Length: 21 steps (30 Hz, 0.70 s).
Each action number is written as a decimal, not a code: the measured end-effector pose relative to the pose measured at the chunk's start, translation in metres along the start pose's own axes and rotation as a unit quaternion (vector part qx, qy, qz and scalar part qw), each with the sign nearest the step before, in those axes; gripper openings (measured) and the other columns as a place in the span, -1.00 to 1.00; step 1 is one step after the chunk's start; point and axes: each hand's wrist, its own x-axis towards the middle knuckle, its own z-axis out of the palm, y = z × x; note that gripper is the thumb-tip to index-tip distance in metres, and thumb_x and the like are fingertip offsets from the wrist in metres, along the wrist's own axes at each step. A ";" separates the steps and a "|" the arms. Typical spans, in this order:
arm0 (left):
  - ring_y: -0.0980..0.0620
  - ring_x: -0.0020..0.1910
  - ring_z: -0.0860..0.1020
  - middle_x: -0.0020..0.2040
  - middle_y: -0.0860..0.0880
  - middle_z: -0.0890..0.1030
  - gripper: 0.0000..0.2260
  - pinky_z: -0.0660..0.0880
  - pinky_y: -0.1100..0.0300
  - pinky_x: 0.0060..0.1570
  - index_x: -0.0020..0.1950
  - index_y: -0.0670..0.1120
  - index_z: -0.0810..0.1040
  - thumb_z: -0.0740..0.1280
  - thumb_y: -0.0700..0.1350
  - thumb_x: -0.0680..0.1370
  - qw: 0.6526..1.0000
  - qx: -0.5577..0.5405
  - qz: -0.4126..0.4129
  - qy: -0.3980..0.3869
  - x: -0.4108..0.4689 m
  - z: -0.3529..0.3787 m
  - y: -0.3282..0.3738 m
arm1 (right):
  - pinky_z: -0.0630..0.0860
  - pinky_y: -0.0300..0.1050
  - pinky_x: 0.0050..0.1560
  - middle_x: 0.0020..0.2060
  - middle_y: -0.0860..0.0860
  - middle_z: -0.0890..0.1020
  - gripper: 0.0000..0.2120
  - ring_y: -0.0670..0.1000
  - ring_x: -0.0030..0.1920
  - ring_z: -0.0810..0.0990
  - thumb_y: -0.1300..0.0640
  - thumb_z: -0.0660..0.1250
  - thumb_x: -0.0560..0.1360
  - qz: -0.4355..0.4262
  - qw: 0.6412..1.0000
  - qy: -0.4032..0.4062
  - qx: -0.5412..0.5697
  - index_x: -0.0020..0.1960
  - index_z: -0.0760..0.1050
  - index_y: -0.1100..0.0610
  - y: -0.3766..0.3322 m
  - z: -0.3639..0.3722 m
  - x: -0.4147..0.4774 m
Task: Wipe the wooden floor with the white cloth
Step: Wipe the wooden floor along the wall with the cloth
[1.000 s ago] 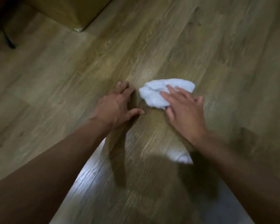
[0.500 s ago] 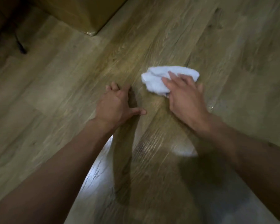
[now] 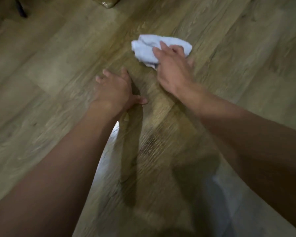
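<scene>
A crumpled white cloth [image 3: 147, 48] lies on the wooden floor [image 3: 58, 69] in the upper middle of the head view. My right hand [image 3: 173, 69] presses down on the cloth's near right part, fingers spread over it and covering that side. My left hand [image 3: 114, 89] rests flat on the bare floor to the left and nearer to me, fingers apart, thumb pointing right, holding nothing. Both forearms reach in from the bottom of the view.
The corner of a brown cardboard box [image 3: 108, 3] sits at the top edge. A dark thin leg or cable [image 3: 21, 9] stands at the top left. A bright light patch [image 3: 109, 151] and arm shadows fall on the planks between my arms.
My right hand has pushed the cloth farther away from me across the floor. My left hand stays planted on the planks; the view has shifted forward.
</scene>
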 end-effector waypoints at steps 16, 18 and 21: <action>-0.32 0.42 0.23 0.47 -0.25 0.21 -0.06 0.32 -0.19 0.32 0.47 0.01 0.20 0.43 0.39 0.22 0.997 -0.033 0.020 0.060 -0.008 0.010 -0.017 | 0.13 0.29 0.33 0.49 -0.03 0.23 -0.57 0.13 0.47 0.14 0.13 0.17 0.55 0.059 0.998 0.013 0.031 0.41 0.30 -0.03 -0.036 0.008 0.030; -0.25 0.44 0.22 0.49 -0.20 0.21 -0.04 0.32 -0.14 0.32 0.47 -0.11 0.19 0.45 0.34 0.25 0.996 -0.053 0.017 0.076 -0.010 0.013 -0.025 | 0.12 0.29 0.34 0.50 -0.02 0.20 -0.56 0.12 0.48 0.12 0.08 0.17 0.57 0.011 0.999 -0.021 0.021 0.44 0.25 -0.03 -0.050 0.011 0.017; -0.19 0.47 0.21 0.50 -0.16 0.20 -0.04 0.29 -0.07 0.37 0.51 -0.15 0.13 0.49 0.24 0.30 0.988 -0.113 0.040 0.096 -0.014 0.022 -0.036 | 0.16 0.16 0.32 0.51 -0.06 0.23 -0.51 0.05 0.49 0.15 0.05 0.18 0.55 -0.126 0.991 -0.033 0.013 0.47 0.25 -0.07 -0.027 0.010 -0.025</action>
